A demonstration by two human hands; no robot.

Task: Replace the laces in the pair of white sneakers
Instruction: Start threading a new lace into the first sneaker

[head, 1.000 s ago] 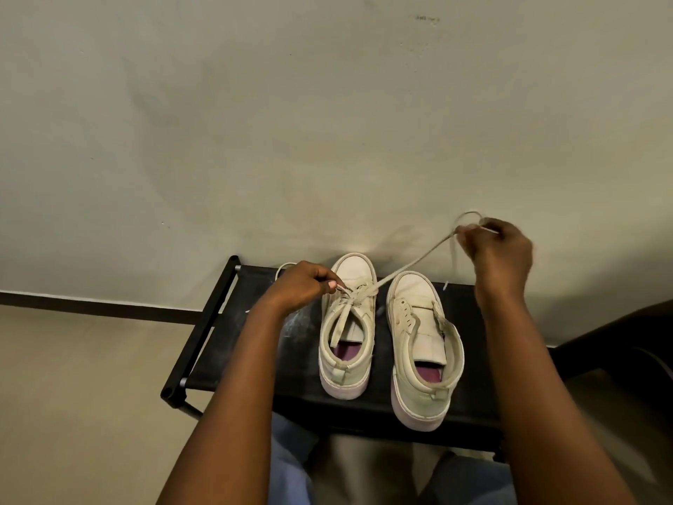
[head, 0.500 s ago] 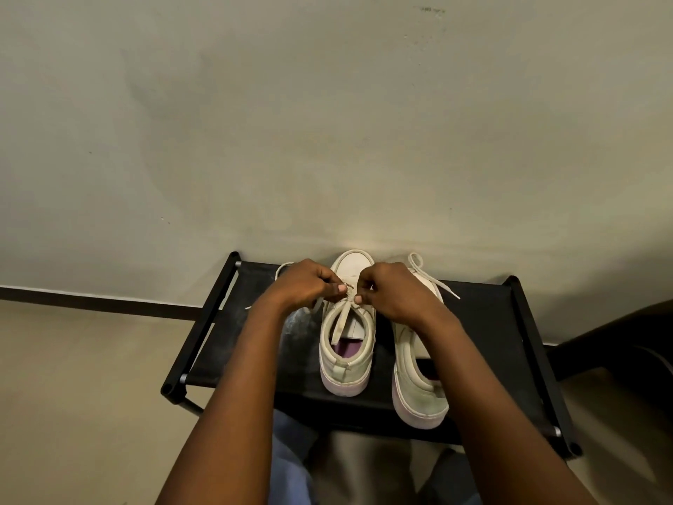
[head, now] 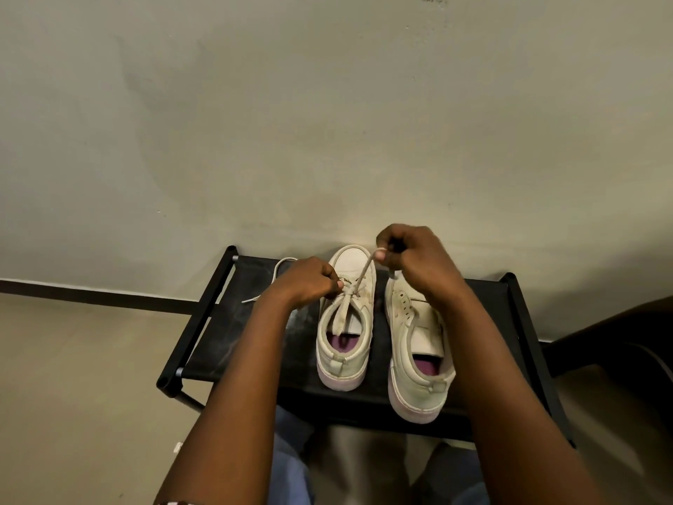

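Closest to you are your knees in blue jeans, tucked right up against the front edge of the black bench. Both white sneakers sit on it side by side, heels toward you and toes at the wall. The right sneaker is a bit nearer, tongue flopped up, and your right forearm crosses over it. The left sneaker is just beside it, not quite touching.

Your left hand has its fingers curled in, pinching the lace right where it bunches over the left sneaker's tongue. Two strands trail back from there into the shoe opening. Your right hand is further out, above the toes, thumb and finger pinching the other end of that strand, which runs taut. A loose bit of lace lies on the bench past your left hand; can't tell if it's the same one. Behind it all is the plain wall.
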